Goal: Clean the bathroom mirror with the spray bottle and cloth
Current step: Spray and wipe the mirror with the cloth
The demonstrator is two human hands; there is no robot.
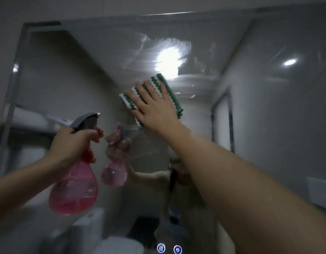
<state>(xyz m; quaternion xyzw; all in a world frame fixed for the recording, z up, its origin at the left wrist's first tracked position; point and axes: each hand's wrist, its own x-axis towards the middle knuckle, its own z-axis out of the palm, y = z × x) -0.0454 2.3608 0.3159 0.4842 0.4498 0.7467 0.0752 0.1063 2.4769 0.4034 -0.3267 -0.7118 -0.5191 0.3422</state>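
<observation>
A: Cloth [165, 88] is flat on the mirror [96, 70], upper middle, w/ the right hand [155, 109] on top; fingers spread wide, palm pressing it to the glass, not pinching it.

B: And the bottle?

A: Spray bottle [74, 187], pink, is in the left hand [72, 142] off to the left, held up near the glass; fingers wrapped tight round the neck, index finger on the trigger; nozzle points at the mirror.

B: What could go wrong?

A: Cloth's only held by palm pressure, so I reckon it could slip or bunch if the push eases; it's folded, edges stick out past the hand. Wet streaks [169, 52] show above it round the reflected light glare, so smears may dry on if that patch isn't gone over again. An accidental squeeze of the trigger would prob. wet the right forearm or the glass beside it.

B: Anything in the way?

A: Not rly; right arm crosses the lower right of the mirror & hides that part. Two lit touch icons [169, 248] sit at the mirror's bottom edge; a wipe down there might set them off. Rest is blurry reflection: shelf, walls, ceiling light [289, 62].
</observation>
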